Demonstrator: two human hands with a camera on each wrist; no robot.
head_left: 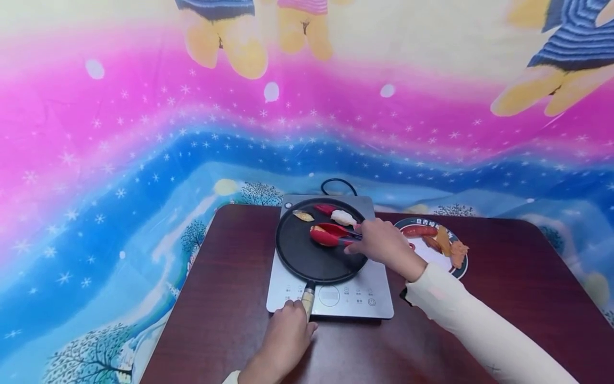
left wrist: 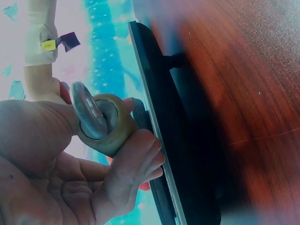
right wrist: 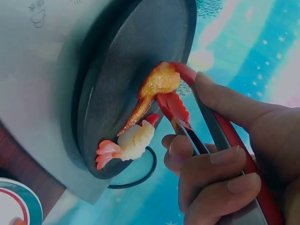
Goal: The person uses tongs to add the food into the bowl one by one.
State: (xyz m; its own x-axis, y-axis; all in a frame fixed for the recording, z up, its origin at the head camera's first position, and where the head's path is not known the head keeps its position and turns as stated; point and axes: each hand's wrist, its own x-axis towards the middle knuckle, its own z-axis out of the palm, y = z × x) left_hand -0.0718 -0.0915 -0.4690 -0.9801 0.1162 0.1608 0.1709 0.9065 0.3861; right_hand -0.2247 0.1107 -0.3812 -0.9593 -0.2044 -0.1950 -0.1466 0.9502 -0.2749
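Head view: you've got left hand (head_left: 288, 329) wrapped round pan's (head_left: 295, 253) handle (head_left: 308, 302), right hand (head_left: 384, 242) gripping tongs (head_left: 323, 239), chicken (right wrist: 161, 82) between tips, shrimp (right wrist: 134, 142) near, plate (head_left: 434, 257) off right.

The pan (head_left: 297, 253) has a matt surface, and its handle (head_left: 307, 303) looks wooden. Above the pan, the tongs (right wrist: 206, 112) seem shiny metal and plastic; under it, the cooker (head_left: 381, 288) looks smooth, the tabletop (head_left: 508, 298) glossy wood.

The right hand (right wrist: 227, 159) grips red-and-metal tongs (right wrist: 215, 126), their red tips about a glazed, drumstick-shaped piece (right wrist: 159, 84) over the black pan (right wrist: 117, 79). Near it sits a white, pink-tailed piece (right wrist: 136, 140); a plate (right wrist: 33, 201) shows lower left.
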